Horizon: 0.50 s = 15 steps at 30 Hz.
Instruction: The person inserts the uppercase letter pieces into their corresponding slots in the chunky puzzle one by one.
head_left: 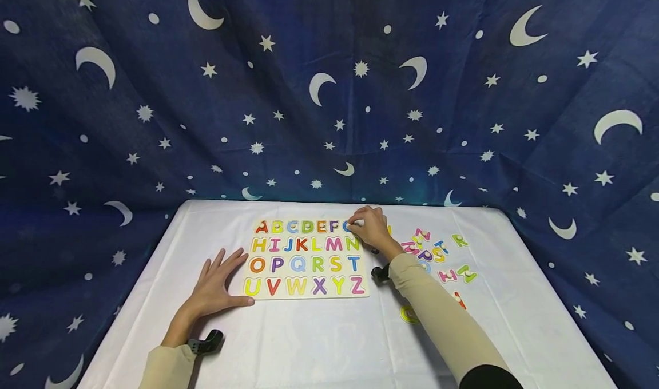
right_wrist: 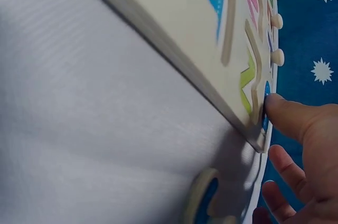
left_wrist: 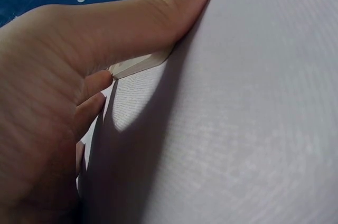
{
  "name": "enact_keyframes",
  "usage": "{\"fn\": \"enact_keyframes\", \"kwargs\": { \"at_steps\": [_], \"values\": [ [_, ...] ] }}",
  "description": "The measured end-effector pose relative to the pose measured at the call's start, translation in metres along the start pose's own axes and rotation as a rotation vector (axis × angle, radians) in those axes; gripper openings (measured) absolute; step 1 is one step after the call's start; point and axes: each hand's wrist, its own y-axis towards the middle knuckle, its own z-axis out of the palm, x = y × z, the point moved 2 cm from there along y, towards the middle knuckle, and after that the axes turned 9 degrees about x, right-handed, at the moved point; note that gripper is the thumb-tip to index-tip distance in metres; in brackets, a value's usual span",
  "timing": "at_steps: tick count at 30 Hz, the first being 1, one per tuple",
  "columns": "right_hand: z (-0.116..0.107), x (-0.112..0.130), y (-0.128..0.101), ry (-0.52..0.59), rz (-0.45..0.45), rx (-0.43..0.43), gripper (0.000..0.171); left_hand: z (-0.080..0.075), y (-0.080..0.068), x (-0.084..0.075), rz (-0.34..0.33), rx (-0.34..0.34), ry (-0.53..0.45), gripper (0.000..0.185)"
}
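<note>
A wooden alphabet puzzle board (head_left: 308,274) lies on the white-covered table, with coloured letter slots in rows. My left hand (head_left: 213,289) rests at its left side, fingers spread along the edge and thumb (left_wrist: 182,2) at the near left corner. At the far right corner my right hand (head_left: 373,227) pinches the blue letter G piece (head_left: 346,226) over the last place in the top row. In the right wrist view the thumb (right_wrist: 288,115) covers part of this blue piece (right_wrist: 266,121). Knobbed letters A to F fill the rest of that row.
Several loose letters lie right of the board, among them a green R (head_left: 460,241), a pink H (head_left: 447,276), a green Z (head_left: 467,273) and a yellow-green piece (head_left: 409,314). Another blue piece (right_wrist: 206,203) lies beside the board, under my right wrist. A starry curtain (head_left: 329,91) hangs behind.
</note>
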Motion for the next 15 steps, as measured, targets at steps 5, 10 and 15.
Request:
{"fn": "enact_keyframes", "kwargs": {
  "at_steps": [5, 10, 15],
  "values": [
    [0.001, -0.0006, 0.0004, 0.017, 0.008, -0.011, 0.013, -0.0024, -0.0004, -0.0001, 0.006, -0.006, 0.003, 0.114],
    [0.0013, -0.0011, 0.0004, -0.003, 0.016, -0.012, 0.015, -0.0027, -0.0006, -0.0006, 0.004, -0.004, 0.001, 0.114],
    [-0.0071, -0.0085, -0.0019, -0.033, 0.001, 0.014, 0.025, -0.0007, -0.0016, -0.002, 0.0, 0.002, -0.003, 0.114]
  ]
}}
